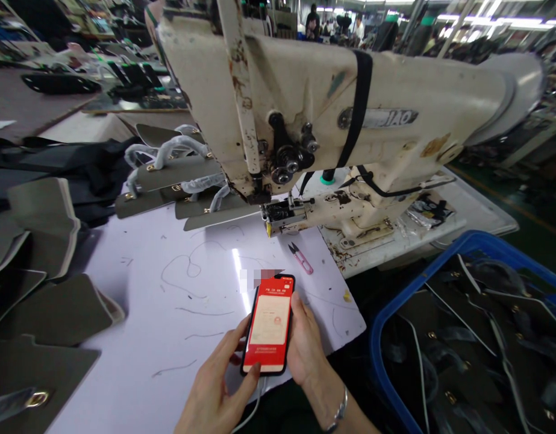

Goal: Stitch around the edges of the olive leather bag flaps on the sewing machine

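A smartphone [272, 319] with a red screen is held upright over the front of the white work surface. My left hand [223, 374] grips its left side, the thumb resting on the lower part of the screen. Along the right edge, my right hand [307, 343] supports it with the fingers mostly hidden behind. A white cable [258, 398] runs down from the phone's bottom end. Pink thread snips [301, 259] lie on the white sheet [146, 289] just beyond the phone, apart from both hands.
A large sewing machine [314, 102] stands across the back. Grey-green bag panels [178, 172] with wrapped handles lie behind and at the left. On the right, a blue basket [374, 337] holds several dark pieces. Loose threads [205, 311] are scattered on the sheet.
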### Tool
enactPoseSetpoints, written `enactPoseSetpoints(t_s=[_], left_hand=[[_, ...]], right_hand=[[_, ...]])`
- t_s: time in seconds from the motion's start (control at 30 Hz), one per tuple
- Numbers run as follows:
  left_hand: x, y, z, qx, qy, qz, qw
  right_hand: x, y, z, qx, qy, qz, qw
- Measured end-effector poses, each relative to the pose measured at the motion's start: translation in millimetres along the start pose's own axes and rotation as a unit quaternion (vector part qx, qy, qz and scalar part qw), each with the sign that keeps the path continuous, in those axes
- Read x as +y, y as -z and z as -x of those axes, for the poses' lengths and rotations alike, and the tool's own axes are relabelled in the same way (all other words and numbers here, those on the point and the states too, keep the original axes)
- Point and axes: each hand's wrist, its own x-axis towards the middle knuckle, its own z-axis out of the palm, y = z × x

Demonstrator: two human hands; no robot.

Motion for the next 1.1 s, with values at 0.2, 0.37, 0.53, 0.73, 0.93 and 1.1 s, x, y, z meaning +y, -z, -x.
enactPoseSetpoints(t_s=[0.2,0.37,0.53,0.73,0.93,1.1], left_hand=[[3.0,-0.5,-0.4,0.004,0.004,0.004,1.000],[1.3,-0.8,0.4,0.006,-0.007,-0.006,1.000],[-2.5,-2.4,0.8,0.007,-0.011,-0.008,1.000],[1.2,-1.7,-0.7,0.005,-0.011,-0.016,1.000],[2.2,-2.0,0.6,0.006,-0.006,-0.010,1.000],[2.0,-1.0,-0.4,0.003,-0.009,-0.014,1.000]], right_hand=[[2.5,1.9,-2.4,-0.002,-0.003,-0.007,1.000],[0.3,-0.5,-0.7,-0.003,-0.001,-0.009,1.000],[-4.3,-3.9,1.7,0.000,-0.010,-0.011,1.000],[-3.6,-1.7,-0.6,-0.002,-0.017,-0.010,1.000],[-4.6,-2.4,0.0,0.001,-0.019,-0.005,1.000],[-5.8,-3.6,-0.1,0.008,-0.019,-0.006,1.000]])
